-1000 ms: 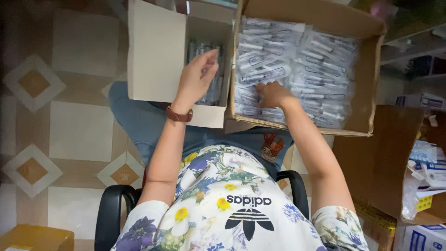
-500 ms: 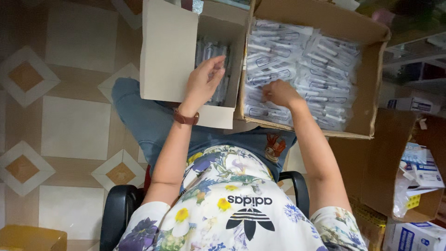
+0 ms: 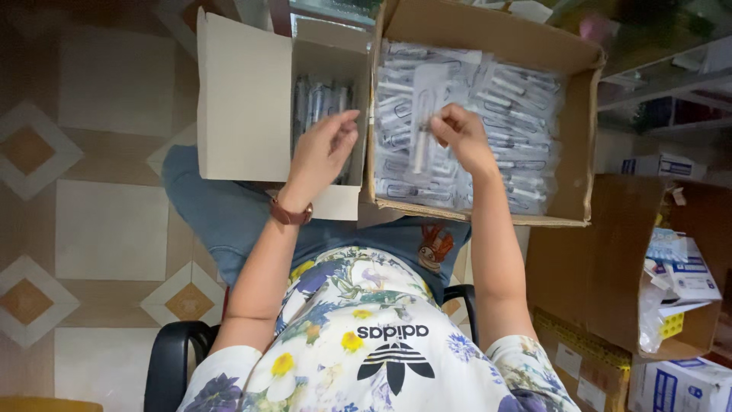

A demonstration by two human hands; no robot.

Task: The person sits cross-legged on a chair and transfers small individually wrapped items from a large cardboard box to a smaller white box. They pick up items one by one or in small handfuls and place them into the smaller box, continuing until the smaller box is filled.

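Our right hand [image 3: 457, 136] is pinched on one clear syringe packet [image 3: 424, 122], upper middle of frame, above the brown carton [image 3: 488, 30] full of them. Our left hand [image 3: 324, 149] hangs loosely open over the white box [image 3: 244, 95] beside it, upper left.

The person wore a short-sleeved top with a white ground and a dense floral print: yellow, purple and blue blossoms with green leaves. A black three-leaf emblem with black lettering beneath it was printed on the chest; the print appeared upside down in the head view. Both sleeves ended above the elbow and carried the same floral pattern. Both forearms were bare. The left hand [image 3: 321, 149] had a brown strap, apparently a watch band, fastened around the wrist. The right hand [image 3: 459, 137] carried no visible band or ring. The legs were covered by blue denim trousers bearing a small red-brown cartoon patch at one thigh.
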